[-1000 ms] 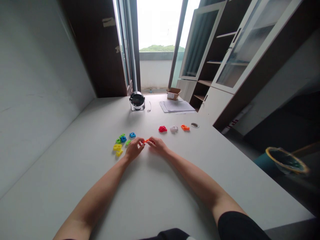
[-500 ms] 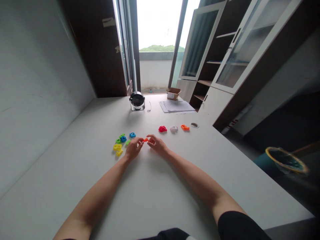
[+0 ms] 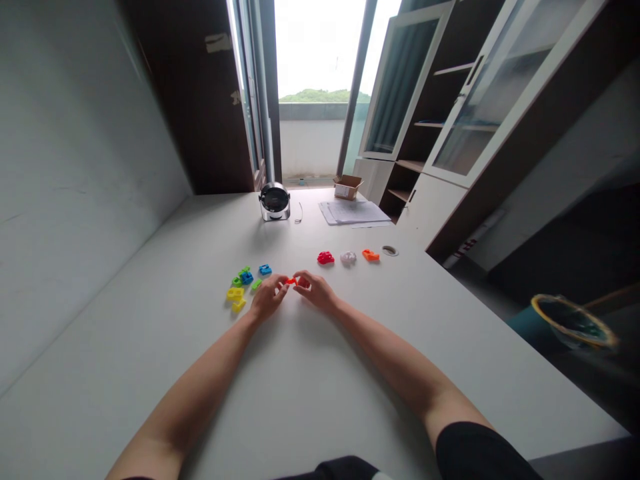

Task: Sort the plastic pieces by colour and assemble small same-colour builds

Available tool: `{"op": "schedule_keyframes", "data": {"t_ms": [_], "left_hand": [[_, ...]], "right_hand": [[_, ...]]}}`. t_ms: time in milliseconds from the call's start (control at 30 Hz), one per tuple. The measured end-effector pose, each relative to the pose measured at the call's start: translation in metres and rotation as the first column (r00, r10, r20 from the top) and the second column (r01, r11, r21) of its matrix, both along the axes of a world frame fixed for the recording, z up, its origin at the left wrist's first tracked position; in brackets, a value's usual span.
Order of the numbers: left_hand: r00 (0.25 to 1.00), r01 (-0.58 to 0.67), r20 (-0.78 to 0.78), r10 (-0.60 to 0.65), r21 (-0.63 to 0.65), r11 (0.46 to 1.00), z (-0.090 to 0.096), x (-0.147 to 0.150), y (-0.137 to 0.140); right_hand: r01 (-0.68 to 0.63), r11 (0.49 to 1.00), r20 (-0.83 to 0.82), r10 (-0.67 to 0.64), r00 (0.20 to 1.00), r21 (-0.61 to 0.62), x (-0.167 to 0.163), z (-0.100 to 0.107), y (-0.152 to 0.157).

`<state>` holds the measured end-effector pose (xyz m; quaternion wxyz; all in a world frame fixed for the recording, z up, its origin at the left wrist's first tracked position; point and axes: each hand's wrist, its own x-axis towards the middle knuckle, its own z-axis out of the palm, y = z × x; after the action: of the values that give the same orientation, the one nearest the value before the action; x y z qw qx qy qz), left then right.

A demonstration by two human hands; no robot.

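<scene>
Both hands meet over the white table (image 3: 310, 400), roughly at its middle, in front of the small round desk fan (image 3: 274, 202) that stands at the far end.

Left hand (image 3: 267, 298): fingers curled narrow, thumb and forefinger pinched on the left end of a small orange-red block (image 3: 292, 281). Right hand (image 3: 316, 291): fingers likewise narrow, tips closed on the right end of the same block. The block sits between the two sets of fingertips, just above the tabletop; whether it touches the surface cannot be told. It is too small to tell whether it is one piece or two joined.

Positions relative to the held block:
- Just to the left, beside the left hand: a loose cluster of blocks, namely blue blocks (image 3: 247, 277), green blocks (image 3: 256, 285) and yellow blocks (image 3: 235, 293). Several touch one another; one more blue piece lies slightly apart, on the cluster's right edge.
- Beyond it and to the right, in a short row: a red block (image 3: 325, 257), a white block (image 3: 348, 257), an orange block (image 3: 371, 255), each apart from the next.
- Farther right of that row: a round cable hole (image 3: 389, 251) in the table.
- Far end, right of the fan: a stack of papers (image 3: 354, 213) and a small cardboard box (image 3: 347, 187).
</scene>
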<state>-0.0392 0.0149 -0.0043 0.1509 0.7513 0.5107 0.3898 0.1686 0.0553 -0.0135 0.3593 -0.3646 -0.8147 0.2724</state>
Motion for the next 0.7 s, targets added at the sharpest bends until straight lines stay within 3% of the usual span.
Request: {"op": "schedule_keyframes", "data": {"t_ms": [467, 700], "left_hand": [[1.000, 0.016, -0.017, -0.015, 0.030, 0.999, -0.0004, 0.0003, 0.0003], [0.999, 0.030, -0.022, -0.029, 0.034, 0.999, 0.0008, 0.0001, -0.0007]], "right_hand": [[0.068, 0.997, 0.073, -0.066, 0.995, -0.030, -0.0011, -0.0025, 0.0053], [0.030, 0.998, 0.024, -0.029, 0.999, -0.057, 0.0008, 0.0000, 0.0050]]}}
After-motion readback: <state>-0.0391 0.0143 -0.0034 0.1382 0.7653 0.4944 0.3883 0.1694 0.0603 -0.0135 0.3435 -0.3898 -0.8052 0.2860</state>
